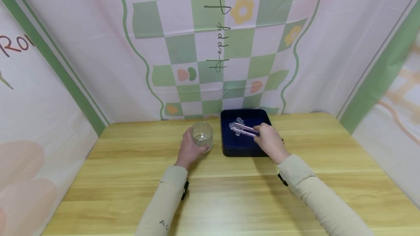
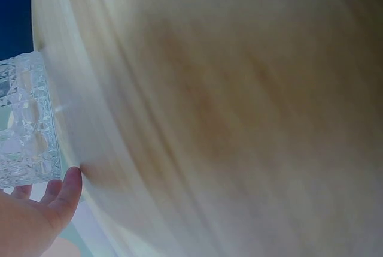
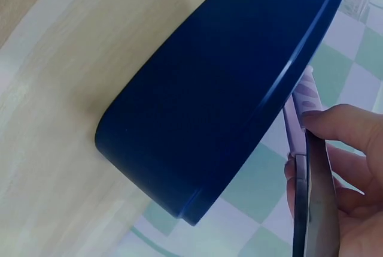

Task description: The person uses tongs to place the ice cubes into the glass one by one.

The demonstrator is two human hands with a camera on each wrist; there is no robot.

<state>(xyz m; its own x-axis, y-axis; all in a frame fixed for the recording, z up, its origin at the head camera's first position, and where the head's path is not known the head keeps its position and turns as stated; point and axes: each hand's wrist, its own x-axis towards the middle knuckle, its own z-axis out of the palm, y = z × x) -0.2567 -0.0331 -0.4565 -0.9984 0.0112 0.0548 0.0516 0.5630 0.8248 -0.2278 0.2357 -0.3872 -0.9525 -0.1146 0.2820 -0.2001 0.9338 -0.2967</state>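
Observation:
A clear patterned glass [image 1: 202, 134] stands on the table, left of a dark blue tray [image 1: 244, 152]. My left hand [image 1: 190, 150] holds the glass from its left and near side, thumb on the near side. The left wrist view shows the cut-looking wall of the glass [image 2: 27, 122]. My right hand [image 1: 269, 141] grips tongs [image 1: 244, 131] with pale pink arms and a dark handle [image 3: 317, 203]. Their tips reach into the tray among several clear ice-like cubes [image 1: 240, 121]. Whether the tips pinch a cube, I cannot tell. The tray's wall hides the tips in the right wrist view.
The wooden table [image 1: 216, 199] runs back to a hanging cloth [image 1: 210, 46] with green checks and writing. More printed cloth [image 1: 39, 119] hangs on the left and right sides. The tray's raised rim stands between the right hand and the glass.

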